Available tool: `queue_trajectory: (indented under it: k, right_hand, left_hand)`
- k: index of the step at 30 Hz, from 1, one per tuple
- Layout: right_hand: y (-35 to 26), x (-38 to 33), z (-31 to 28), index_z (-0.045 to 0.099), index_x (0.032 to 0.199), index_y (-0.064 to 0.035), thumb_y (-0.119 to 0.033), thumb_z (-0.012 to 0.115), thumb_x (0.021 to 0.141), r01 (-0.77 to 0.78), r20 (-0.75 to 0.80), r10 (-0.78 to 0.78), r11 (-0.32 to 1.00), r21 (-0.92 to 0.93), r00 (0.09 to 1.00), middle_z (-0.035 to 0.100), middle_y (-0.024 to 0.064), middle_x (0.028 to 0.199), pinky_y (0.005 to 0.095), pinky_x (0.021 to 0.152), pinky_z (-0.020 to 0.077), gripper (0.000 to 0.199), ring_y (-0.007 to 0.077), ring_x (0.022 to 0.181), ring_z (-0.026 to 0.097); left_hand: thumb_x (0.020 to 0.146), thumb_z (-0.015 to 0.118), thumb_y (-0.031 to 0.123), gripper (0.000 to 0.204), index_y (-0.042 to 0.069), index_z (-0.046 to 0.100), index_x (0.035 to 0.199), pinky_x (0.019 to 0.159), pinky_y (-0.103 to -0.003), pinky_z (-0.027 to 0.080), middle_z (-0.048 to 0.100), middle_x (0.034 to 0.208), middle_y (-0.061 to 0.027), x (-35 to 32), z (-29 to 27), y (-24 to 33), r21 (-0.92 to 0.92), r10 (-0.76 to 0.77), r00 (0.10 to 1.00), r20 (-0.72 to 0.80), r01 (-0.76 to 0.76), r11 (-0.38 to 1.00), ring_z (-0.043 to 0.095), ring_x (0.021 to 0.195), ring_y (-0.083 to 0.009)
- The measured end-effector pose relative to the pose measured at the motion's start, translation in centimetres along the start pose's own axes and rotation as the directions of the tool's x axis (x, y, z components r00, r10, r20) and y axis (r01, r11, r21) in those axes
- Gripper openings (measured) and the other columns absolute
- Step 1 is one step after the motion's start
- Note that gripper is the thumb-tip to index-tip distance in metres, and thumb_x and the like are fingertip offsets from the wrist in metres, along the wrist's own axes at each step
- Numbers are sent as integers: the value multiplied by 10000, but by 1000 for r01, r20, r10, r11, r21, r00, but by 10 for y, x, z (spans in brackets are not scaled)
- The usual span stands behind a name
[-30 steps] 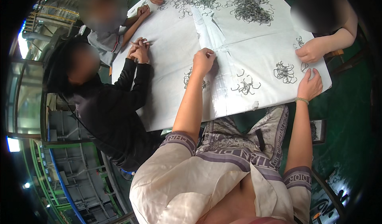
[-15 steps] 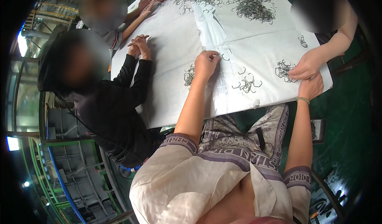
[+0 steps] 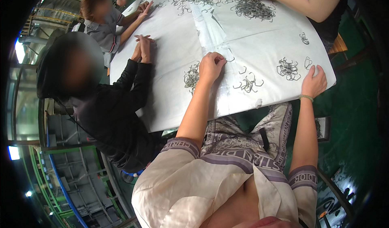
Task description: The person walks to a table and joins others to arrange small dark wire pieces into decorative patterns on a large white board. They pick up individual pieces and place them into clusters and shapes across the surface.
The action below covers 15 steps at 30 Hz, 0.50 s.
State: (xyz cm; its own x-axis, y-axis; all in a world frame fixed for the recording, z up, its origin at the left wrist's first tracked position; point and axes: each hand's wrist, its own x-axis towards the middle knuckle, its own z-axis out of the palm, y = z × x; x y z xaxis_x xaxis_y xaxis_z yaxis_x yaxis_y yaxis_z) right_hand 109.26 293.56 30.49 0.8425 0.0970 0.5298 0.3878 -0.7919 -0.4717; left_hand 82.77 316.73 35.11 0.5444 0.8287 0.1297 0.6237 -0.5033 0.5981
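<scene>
The small bent wire clips point(image 3: 248, 83) lie loose on the white table cover point(image 3: 174, 45) between your hands, thin, grey and hooked, while a tangled bunch point(image 3: 287, 69) sits just beside your right hand point(image 3: 313, 81) and another pile point(image 3: 190, 76) just beside your left hand point(image 3: 210, 66). Your left hand is curled with fingertips pinched, though I cannot tell if a clip is inside, and your right hand rests released at the table edge. Judging from this, only few clips are sorted; the big heap point(image 3: 251, 7) well beyond your hands, near a co-worker, is left.

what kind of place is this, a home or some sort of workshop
Probably a workshop or small factory floor: several people sit around a white-covered table sorting piles of small metal wire clips, with green steel framework beside them.
</scene>
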Motion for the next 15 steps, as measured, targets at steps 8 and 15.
queue_trajectory:
  k: [8,15]
  right_hand:
    - [2,1,2,616,1061,-94,-349,527,869,10,-6,-10,1000,12,1000,613,108,1063,410,950,346,331,294,1063,527]
    - [1,0,2,618,1049,-92,-340,532,870,24,-21,-24,1000,5,999,615,102,1060,408,941,351,318,290,1057,530]
  left_hand:
    - [725,696,81,76,69,682,799,679,-359,485,605,767,-96,-11,11,4,-97,335,942,13,-332,938,591,751,-278]
    - [759,653,33,126,39,690,879,743,-342,476,603,866,-113,-16,17,12,-159,364,929,-67,-370,915,565,846,-276]
